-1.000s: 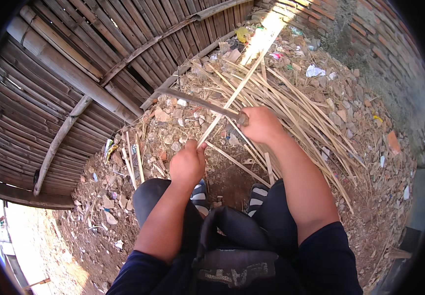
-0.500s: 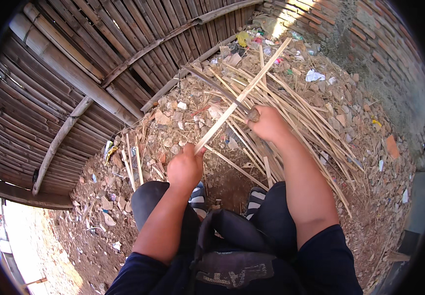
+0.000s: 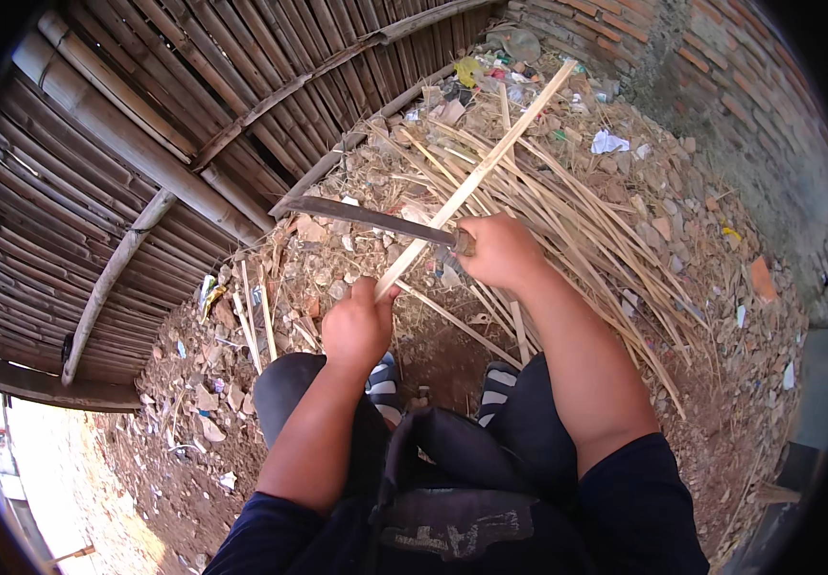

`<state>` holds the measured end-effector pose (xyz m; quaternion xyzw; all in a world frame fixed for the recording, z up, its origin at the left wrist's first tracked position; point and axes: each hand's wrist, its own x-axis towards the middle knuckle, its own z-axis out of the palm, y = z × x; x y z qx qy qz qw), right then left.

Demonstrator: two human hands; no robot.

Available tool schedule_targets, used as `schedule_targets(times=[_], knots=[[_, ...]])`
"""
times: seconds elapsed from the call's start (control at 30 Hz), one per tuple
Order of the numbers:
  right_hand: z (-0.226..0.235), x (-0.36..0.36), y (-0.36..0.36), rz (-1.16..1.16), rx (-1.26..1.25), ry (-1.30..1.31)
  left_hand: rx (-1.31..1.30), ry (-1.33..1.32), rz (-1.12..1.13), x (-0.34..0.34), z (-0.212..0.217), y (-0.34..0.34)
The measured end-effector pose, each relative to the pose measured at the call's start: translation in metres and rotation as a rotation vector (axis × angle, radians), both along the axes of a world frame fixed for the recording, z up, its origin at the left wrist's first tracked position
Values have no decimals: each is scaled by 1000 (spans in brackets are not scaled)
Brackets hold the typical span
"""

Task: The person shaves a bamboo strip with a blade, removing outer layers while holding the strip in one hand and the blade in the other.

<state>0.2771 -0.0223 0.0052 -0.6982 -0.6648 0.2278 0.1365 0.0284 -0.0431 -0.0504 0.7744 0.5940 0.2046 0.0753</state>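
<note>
Left hand [image 3: 356, 328] fingers pinching long pale bamboo strip [image 3: 476, 178]; right hand [image 3: 500, 251] fingers wrapped around dark long-bladed knife [image 3: 366, 217].

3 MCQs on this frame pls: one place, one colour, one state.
1. Where does the knife blade point from the right hand?
A. Toward the bamboo fence
B. Toward the brick wall
C. Down at the shoes

2. What colour is the strip held in the left hand?
A. Pale tan
B. Green
C. Black

3. How is the left hand?
A. Open and flat
B. Closed on the strip's lower end
C. Resting on a knee

Key:
1 A: the knife runs leftward from the right hand toward the bamboo fence.
2 A: the strip is pale tan.
3 B: the left hand grips its lower end.
</note>
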Motion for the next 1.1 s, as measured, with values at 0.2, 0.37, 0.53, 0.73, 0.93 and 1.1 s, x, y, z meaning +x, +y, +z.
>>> schedule_targets(times=[0.2, 0.37, 0.53, 0.73, 0.93, 1.1], knots=[[-14, 2, 7, 0, -1, 37, 9, 13, -42, 7, -6, 4], [0, 1, 6, -12, -96, 75, 55, -41, -58, 3, -9, 0], [-8, -1, 2, 19, -1, 12, 18, 31, -31, 4, -7, 1], [-22, 23, 11, -46, 91, 65, 98, -27, -69, 6, -7, 3], [-5, 0, 5, 36, -13, 15, 85, -5, -64, 2, -9, -3], [-17, -7, -2, 9, 143, -4, 59, 17, -89, 10, -8, 3]])
